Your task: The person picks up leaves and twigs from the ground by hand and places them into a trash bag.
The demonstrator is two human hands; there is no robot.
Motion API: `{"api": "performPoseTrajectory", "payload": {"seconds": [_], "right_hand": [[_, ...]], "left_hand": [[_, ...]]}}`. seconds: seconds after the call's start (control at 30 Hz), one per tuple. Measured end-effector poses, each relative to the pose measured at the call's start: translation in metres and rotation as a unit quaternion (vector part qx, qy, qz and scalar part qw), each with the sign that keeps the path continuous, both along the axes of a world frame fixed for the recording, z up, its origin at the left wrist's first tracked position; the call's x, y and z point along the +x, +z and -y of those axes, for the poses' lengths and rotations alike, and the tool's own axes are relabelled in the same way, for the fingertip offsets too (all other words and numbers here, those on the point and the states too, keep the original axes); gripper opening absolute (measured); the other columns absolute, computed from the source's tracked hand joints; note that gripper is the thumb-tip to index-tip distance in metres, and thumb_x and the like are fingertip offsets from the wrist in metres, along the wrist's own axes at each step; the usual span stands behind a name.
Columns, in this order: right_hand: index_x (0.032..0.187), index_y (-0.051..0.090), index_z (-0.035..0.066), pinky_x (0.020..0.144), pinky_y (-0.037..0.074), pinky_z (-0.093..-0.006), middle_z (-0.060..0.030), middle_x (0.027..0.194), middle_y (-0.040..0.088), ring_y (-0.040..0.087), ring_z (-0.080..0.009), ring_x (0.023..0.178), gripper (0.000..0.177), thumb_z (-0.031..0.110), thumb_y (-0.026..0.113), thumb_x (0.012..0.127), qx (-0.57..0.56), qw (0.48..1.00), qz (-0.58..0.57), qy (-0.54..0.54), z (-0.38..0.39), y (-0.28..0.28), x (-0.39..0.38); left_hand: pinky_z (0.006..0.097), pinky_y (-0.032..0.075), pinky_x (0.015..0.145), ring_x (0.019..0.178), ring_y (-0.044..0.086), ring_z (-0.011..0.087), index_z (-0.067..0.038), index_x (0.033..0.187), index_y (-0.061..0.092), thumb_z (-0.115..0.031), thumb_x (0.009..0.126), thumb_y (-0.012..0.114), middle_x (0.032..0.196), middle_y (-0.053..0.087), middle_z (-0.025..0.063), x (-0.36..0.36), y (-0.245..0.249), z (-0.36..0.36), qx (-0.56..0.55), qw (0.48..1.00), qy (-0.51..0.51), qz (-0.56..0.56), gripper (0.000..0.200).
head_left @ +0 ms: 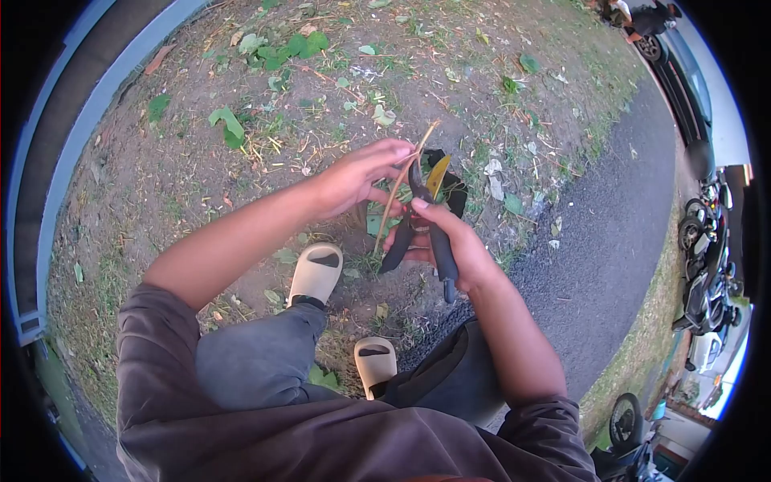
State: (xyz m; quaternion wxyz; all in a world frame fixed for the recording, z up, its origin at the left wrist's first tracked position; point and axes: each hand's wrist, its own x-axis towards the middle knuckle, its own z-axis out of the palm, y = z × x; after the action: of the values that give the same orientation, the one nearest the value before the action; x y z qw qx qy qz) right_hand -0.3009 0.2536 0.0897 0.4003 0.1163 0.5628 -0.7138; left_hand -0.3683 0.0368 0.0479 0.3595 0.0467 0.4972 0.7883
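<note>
My left hand (357, 178) pinches a thin brown stem (387, 213) near its upper part, with the stem slanting down toward my right hand. Wrapped round the dark handles of a pair of pruning shears (439, 251) is my right hand (467, 253). The shears point upward with their blades apart, one dark and one yellow, and the dark blade overlaps the stem in this view. Behind the blades is a black object (456, 191), mostly hidden by the shears and fingers.
Bare soil (321, 104) with dry bits, grass and green leaves (293, 50) lies ahead. My beige slides (316, 275) are below my hands. A grey paved strip (598, 217) runs along the right, with motorcycles (707, 265) and a dark car (683, 96) beyond it.
</note>
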Motion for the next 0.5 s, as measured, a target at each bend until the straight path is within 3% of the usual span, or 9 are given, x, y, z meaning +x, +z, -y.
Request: {"api": "performPoseTrajectory", "payload": {"seconds": [0.03,0.07,0.1,0.17,0.23,0.27,0.33,0.5], "right_hand": [[0.129,0.064,0.008,0.093,0.052,-0.0383,-0.0104,0.103,0.075,0.072,-0.0207,0.1,0.053,0.054,0.054,0.106,-0.003,1.0,0.006,-0.013,-0.001,0.0,-0.001],[0.129,0.064,0.008,0.093,0.052,-0.0383,-0.0104,0.103,0.075,0.072,-0.0207,0.1,0.053,0.054,0.054,0.106,-0.004,1.0,0.006,-0.017,-0.002,-0.001,-0.002],[0.13,0.064,0.008,0.093,0.052,-0.0384,-0.0107,0.103,0.075,0.072,-0.0214,0.1,0.053,0.054,0.053,0.106,-0.004,1.0,0.007,-0.018,-0.003,-0.004,-0.002],[0.131,0.064,0.007,0.093,0.052,-0.0385,-0.011,0.103,0.075,0.073,-0.0221,0.1,0.054,0.054,0.053,0.106,-0.004,1.0,0.008,-0.019,-0.005,-0.005,-0.004],[0.135,0.06,-0.001,0.102,0.055,-0.0455,-0.0204,0.111,0.074,0.074,-0.032,0.109,0.059,0.05,0.055,0.106,-0.008,1.0,0.0,-0.018,-0.007,-0.006,-0.004],[0.135,0.06,-0.001,0.102,0.055,-0.0455,-0.0204,0.111,0.074,0.074,-0.032,0.109,0.059,0.05,0.055,0.106,-0.007,1.0,0.002,-0.017,-0.007,-0.006,-0.005],[0.131,0.065,0.009,0.093,0.052,-0.0382,-0.0117,0.105,0.075,0.072,-0.0218,0.101,0.051,0.053,0.054,0.106,-0.03,0.999,0.022,-0.021,-0.01,-0.008,-0.005],[0.13,0.065,0.01,0.093,0.051,-0.0368,-0.0113,0.106,0.075,0.072,-0.0208,0.102,0.049,0.052,0.055,0.105,-0.01,0.998,0.031,0.049,-0.011,-0.006,-0.001]], "left_hand": [[0.0399,0.058,0.096,0.132,0.057,0.0238,-0.003,0.155,0.043,-0.035,0.113,0.052,0.144,0.055,0.0139,0.002,-0.002,0.001,-0.013,0.999,-0.015,-0.044,0.054],[0.0379,0.058,0.096,0.125,0.063,0.0211,-0.001,0.149,0.05,-0.025,0.108,0.063,0.135,0.062,0.0109,0.005,-0.006,-0.002,-0.03,0.998,0.003,-0.05,0.049],[0.0379,0.058,0.096,0.125,0.063,0.0211,-0.001,0.149,0.05,-0.025,0.108,0.063,0.135,0.062,0.0109,0.006,-0.008,-0.002,-0.03,0.998,-0.001,-0.05,0.049],[0.0361,0.058,0.095,0.112,0.069,0.0173,-0.001,0.138,0.061,-0.023,0.107,0.065,0.119,0.07,0.0059,0.008,-0.013,0.002,-0.092,0.992,-0.032,-0.074,0.038],[0.0342,0.058,0.093,0.106,0.07,0.0151,-0.003,0.132,0.065,-0.024,0.108,0.065,0.113,0.071,0.0038,0.006,-0.019,0.003,-0.118,0.987,-0.043,-0.096,0.033],[0.0324,0.059,0.092,0.1,0.071,0.013,-0.004,0.127,0.07,-0.025,0.108,0.065,0.107,0.072,0.0016,0.004,-0.022,0.003,-0.144,0.981,-0.052,-0.121,0.029],[0.0318,0.059,0.089,0.099,0.071,0.0118,-0.006,0.125,0.071,-0.025,0.108,0.064,0.107,0.072,0.0009,0.003,-0.012,0.003,-0.161,0.979,-0.018,-0.128,0.026],[0.0309,0.06,0.078,0.092,0.07,0.0095,-0.009,0.124,0.071,-0.024,0.11,0.062,0.102,0.072,-0.0014,-0.011,-0.007,0.012,-0.164,0.977,0.063,-0.116,0.023]]}}
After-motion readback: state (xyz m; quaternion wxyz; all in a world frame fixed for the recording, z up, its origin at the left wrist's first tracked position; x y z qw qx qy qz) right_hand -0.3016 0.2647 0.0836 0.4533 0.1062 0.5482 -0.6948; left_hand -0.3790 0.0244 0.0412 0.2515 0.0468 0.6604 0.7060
